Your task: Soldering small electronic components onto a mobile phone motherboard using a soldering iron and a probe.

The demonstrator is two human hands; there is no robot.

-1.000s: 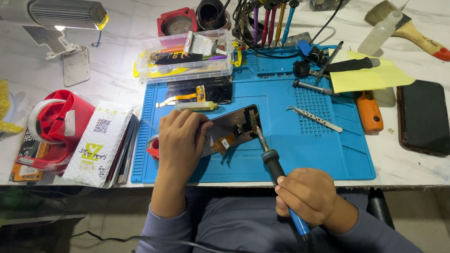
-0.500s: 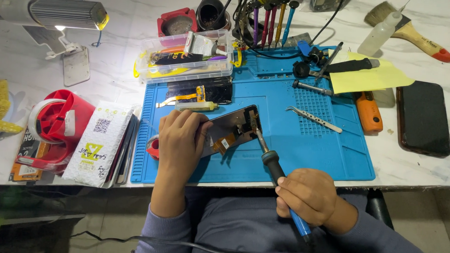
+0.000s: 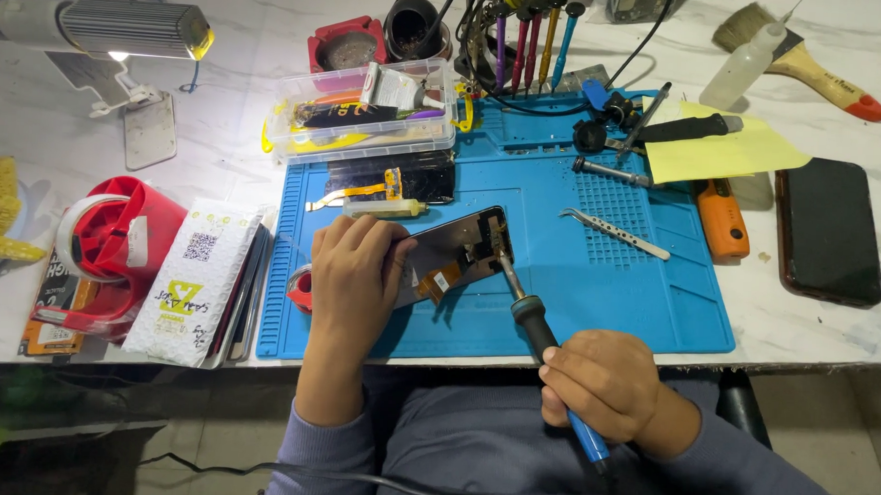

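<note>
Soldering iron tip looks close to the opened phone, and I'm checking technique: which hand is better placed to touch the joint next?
The right hand. It grips the soldering iron, whose tip already sits at the opened phone. The left hand lies on the phone's other end, steadying it on the blue mat.

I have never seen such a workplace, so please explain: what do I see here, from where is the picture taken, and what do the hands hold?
The picture comes from a camera worn on the person's head, looking down at a white table. On it lies a blue mat. The left hand presses down an opened phone. The right hand holds a soldering iron, its tip touching the phone's upper edge. Around them lie tweezers, a clear plastic box, a lamp, a brush and a dark phone.
</note>
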